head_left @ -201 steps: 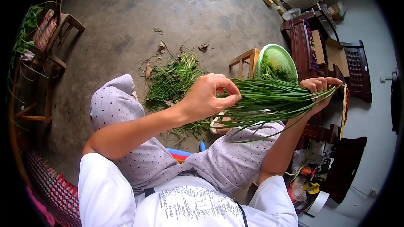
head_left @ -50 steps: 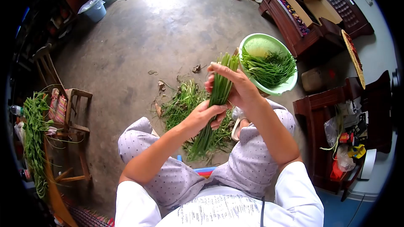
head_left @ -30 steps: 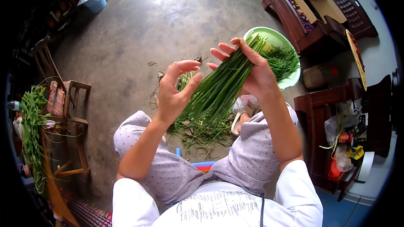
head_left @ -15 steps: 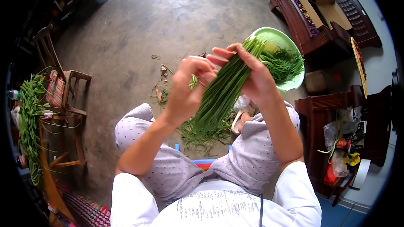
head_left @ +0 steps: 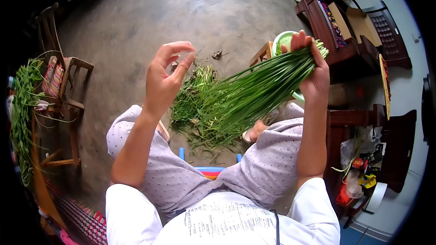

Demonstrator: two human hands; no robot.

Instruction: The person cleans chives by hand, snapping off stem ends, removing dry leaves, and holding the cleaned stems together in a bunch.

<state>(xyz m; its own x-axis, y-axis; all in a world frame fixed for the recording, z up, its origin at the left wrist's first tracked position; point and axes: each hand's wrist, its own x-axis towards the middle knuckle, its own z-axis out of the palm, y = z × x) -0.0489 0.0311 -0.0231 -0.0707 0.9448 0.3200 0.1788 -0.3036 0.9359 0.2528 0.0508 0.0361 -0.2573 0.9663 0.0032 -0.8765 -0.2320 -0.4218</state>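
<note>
My right hand [head_left: 314, 75] is closed round the pale stem end of a thick bunch of garlic chives [head_left: 263, 81]. Their long green leaves fan out toward the lower left, above the floor between my legs. My left hand [head_left: 165, 72] is raised to the left of the bunch, apart from it. Its fingers are curved, thumb and forefinger close at the tips, with nothing visible between them. Behind the bunch and my right hand is a light green basin [head_left: 284, 38], mostly hidden. A heap of loose trimmings [head_left: 190, 97] lies on the floor beneath my hands.
A wooden chair [head_left: 75, 81] stands at the left beside a pile of leafy green stalks [head_left: 25, 113]. Dark wooden furniture [head_left: 349, 118] lines the right side, with bags and small items on it. Part of a small wooden stool [head_left: 261, 54] shows by the basin.
My right hand has moved right, and the bunch has tipped from steep to more sideways. My left hand has drawn away to the left. The basin is now more covered, and the trimmings show more.
</note>
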